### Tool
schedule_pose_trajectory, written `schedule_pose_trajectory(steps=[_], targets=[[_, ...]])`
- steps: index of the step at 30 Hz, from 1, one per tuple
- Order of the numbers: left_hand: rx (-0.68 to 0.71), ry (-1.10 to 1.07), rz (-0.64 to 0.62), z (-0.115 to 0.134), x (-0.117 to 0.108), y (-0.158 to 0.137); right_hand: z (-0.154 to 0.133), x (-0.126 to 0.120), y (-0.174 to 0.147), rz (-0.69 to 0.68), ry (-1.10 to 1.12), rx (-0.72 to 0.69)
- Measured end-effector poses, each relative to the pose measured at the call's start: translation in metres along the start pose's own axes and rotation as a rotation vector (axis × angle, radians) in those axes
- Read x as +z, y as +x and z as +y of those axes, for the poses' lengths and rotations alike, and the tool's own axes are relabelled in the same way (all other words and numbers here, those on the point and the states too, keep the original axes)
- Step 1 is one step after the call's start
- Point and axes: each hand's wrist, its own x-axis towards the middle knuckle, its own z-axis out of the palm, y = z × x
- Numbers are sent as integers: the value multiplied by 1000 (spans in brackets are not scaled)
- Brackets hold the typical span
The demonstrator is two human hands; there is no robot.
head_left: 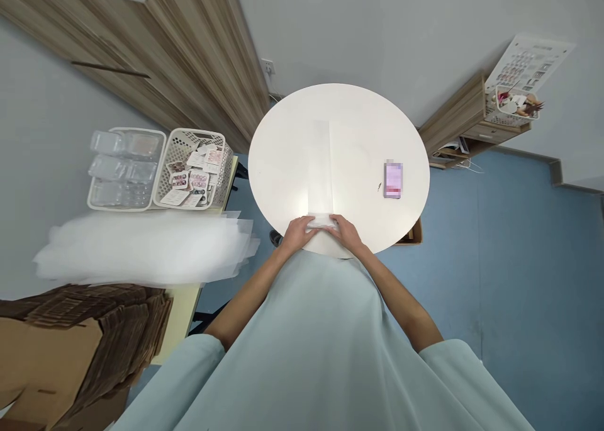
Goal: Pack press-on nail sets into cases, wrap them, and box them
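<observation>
A long strip of thin translucent white packing foam [320, 167] lies flat on the white round table [278, 148], running away from me. Its near end is folded or rolled over into a small bundle [321, 221]. My left hand [298, 232] grips the left end of that bundle, thumb toward the middle. Opposite it, my right hand [346, 232] grips the right end in the same way. Whether anything is wrapped inside the bundle is hidden.
A phone-like item with a pink blurred face [393, 180] lies at the table's right. On the left side table are a basket of carded items [193, 173], a basket of clear plastic boxes [125, 170], stacked foam sheets [146, 245] and flattened cardboard boxes [51, 362].
</observation>
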Motion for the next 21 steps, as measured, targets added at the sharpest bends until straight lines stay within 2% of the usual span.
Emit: schedule_pose_trajectory(steps=[2,7,11,14,17,19,21], targets=[[-66,-45,30,3,-2,7,-3,-3,8,25,66,58],[-279,-138,113,8,-3,27,-4,-1,26,79,108,73],[-346,-64,60,11,-4,42,-2,5,41,168,-22,143],[-365,12,30,15,-5,50,-1,7,51,183,-77,219],[-390,64,62,18,-3,55,-1,7,59,190,-68,277],[-374,120,120,18,-1,58,-1,6,62,216,-79,253],[-255,187,148,16,0,61,0,3,65,239,-121,170]])
